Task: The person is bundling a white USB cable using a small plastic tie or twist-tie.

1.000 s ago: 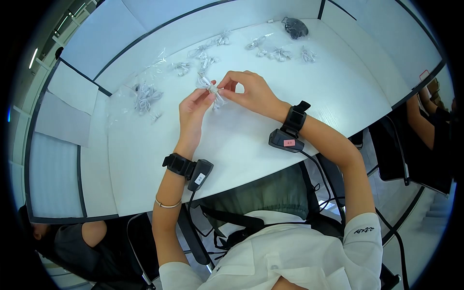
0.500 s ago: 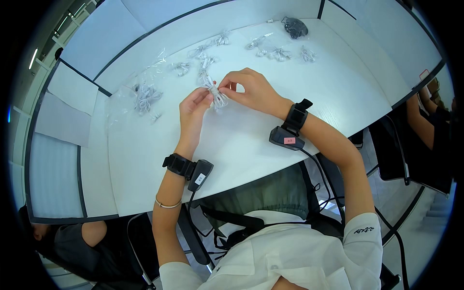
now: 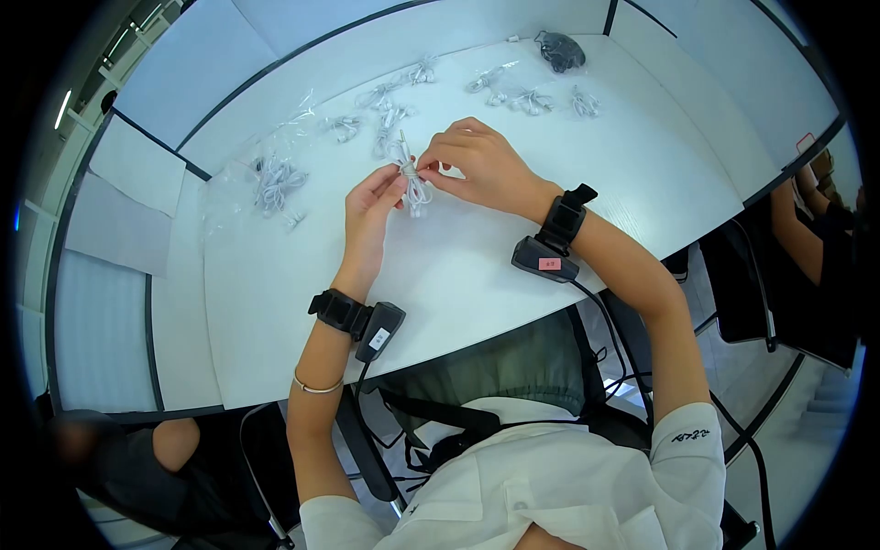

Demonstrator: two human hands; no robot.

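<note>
Between my two hands, over the middle of the white table, is a white cable bundle (image 3: 417,192) with a wrap around its middle. My left hand (image 3: 374,194) grips it from the left, thumb and fingers closed on it. From the right, my right hand (image 3: 472,165) pinches at the wrap, its thumb and fingertips together at the bundle. A thin pale end sticks up from the top of the bundle. Just beyond lies another white cable bundle (image 3: 387,128) on the table.
Several coiled white cables (image 3: 530,101) lie along the back. A larger cable heap (image 3: 278,183) sits on clear plastic at left. A dark bundle in plastic (image 3: 560,52) is at the back right. Partition panels (image 3: 302,60) edge the table (image 3: 302,339). Other people sit on both sides.
The cable bundle has turned more upright. My right hand's fingers have curled in closer over it, and my left hand has shifted slightly right.
</note>
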